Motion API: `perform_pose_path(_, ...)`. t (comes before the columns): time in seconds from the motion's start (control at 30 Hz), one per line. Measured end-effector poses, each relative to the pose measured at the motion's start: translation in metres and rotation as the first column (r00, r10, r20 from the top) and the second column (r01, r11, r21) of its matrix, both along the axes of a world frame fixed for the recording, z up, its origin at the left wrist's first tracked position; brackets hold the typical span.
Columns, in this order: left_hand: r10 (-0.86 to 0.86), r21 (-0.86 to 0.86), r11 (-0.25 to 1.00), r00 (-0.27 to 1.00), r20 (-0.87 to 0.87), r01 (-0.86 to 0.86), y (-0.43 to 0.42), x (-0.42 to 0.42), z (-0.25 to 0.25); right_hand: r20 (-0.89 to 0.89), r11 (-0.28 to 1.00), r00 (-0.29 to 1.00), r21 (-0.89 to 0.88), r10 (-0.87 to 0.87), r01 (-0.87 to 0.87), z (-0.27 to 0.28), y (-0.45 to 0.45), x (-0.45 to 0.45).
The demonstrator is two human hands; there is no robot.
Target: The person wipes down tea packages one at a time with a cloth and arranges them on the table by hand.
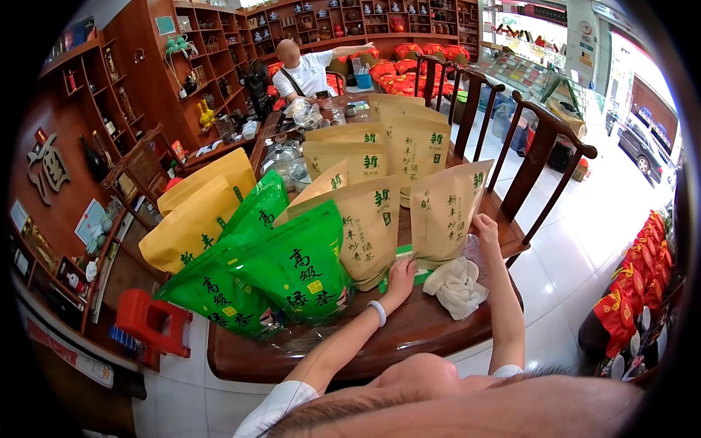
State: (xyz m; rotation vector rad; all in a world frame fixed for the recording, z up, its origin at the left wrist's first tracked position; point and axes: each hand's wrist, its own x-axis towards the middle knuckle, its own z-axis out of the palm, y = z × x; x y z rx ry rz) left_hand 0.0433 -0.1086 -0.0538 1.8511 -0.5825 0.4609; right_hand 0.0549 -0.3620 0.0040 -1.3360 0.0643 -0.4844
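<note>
A kraft-paper tea bag (pixel 447 212) with dark green print stands upright, leaning slightly, near the right end of the table. My right hand (pixel 485 235) pinches its right edge. At its lower left corner my left hand (pixel 399 283), with a pale bangle on the wrist, has its fingers closed on the bag. Just below the bag lies a crumpled white cloth (pixel 457 286). Left of my left hand stand another kraft tea bag (pixel 365 237) and a shiny green tea bag (pixel 299 266). Part of a green-and-white item (pixel 421 277) shows behind my left fingers.
More kraft bags (pixel 416 142), yellow bags (pixel 197 212) and green bags crowd the dark wooden table (pixel 387 330). Wooden chairs (pixel 544 139) line the right side. A red stool (pixel 153 321) stands at lower left. Another person (pixel 310 73) sits at the far end, one arm stretched out.
</note>
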Motion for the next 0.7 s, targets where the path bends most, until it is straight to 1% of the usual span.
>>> perform_pose_path(0.03,-0.008,-0.035,0.999,1.000,-0.020,0.007,0.001,-0.001,0.001,0.018,0.998,0.998,0.022,-0.066,0.065,-0.003,0.004,0.002)
perform_pose_path(0.07,-0.010,-0.036,0.999,1.000,-0.022,0.009,0.002,-0.003,0.002,0.015,0.998,0.998,0.021,-0.067,0.067,-0.006,0.008,0.001)
perform_pose_path(0.13,-0.099,-0.183,0.982,0.963,-0.252,0.053,0.002,-0.002,0.003,0.097,0.956,0.956,-0.075,-0.276,0.283,-0.009,0.016,0.002)
perform_pose_path(0.17,-0.103,-0.189,0.980,0.963,-0.247,0.057,0.003,0.000,0.002,0.127,0.934,0.932,-0.067,-0.341,0.351,-0.013,0.019,0.006)
perform_pose_path(0.2,-0.112,-0.187,0.980,0.962,-0.248,0.066,0.006,0.001,0.001,0.135,0.933,0.930,-0.072,-0.341,0.352,-0.014,0.020,0.008)
perform_pose_path(0.27,-0.122,-0.190,0.979,0.963,-0.239,0.077,0.008,0.002,0.000,0.147,0.879,0.876,-0.067,-0.460,0.473,-0.015,0.024,0.012)
perform_pose_path(0.3,-0.095,-0.112,0.990,0.989,-0.113,0.082,0.008,0.002,-0.001,0.159,0.855,0.854,-0.081,-0.496,0.512,-0.021,0.020,0.019)
perform_pose_path(0.33,-0.074,-0.035,0.997,0.997,0.015,0.074,0.008,0.000,0.001,0.169,0.855,0.853,-0.085,-0.494,0.512,-0.020,0.021,0.023)
perform_pose_path(0.4,-0.063,-0.032,0.997,0.998,0.029,0.064,0.006,-0.002,0.004,0.160,0.823,0.819,-0.056,-0.551,0.565,-0.018,0.024,0.030)
perform_pose_path(0.47,-0.227,-0.047,0.974,0.955,-0.193,0.222,0.008,-0.004,0.006,0.159,0.815,0.810,-0.049,-0.564,0.578,-0.019,0.025,0.045)
perform_pose_path(0.53,-0.215,-0.072,0.976,0.960,-0.181,0.205,0.006,-0.003,0.003,0.151,0.806,0.802,-0.043,-0.578,0.590,-0.020,0.028,0.058)
perform_pose_path(0.6,-0.209,-0.051,0.977,0.975,-0.074,0.206,0.005,0.000,-0.004,0.089,0.780,0.779,-0.039,-0.620,0.625,-0.019,0.033,0.072)
perform_pose_path(0.7,-0.205,-0.043,0.979,0.973,-0.110,0.201,0.005,-0.001,-0.002,0.093,0.773,0.772,-0.037,-0.629,0.634,-0.010,0.048,0.081)
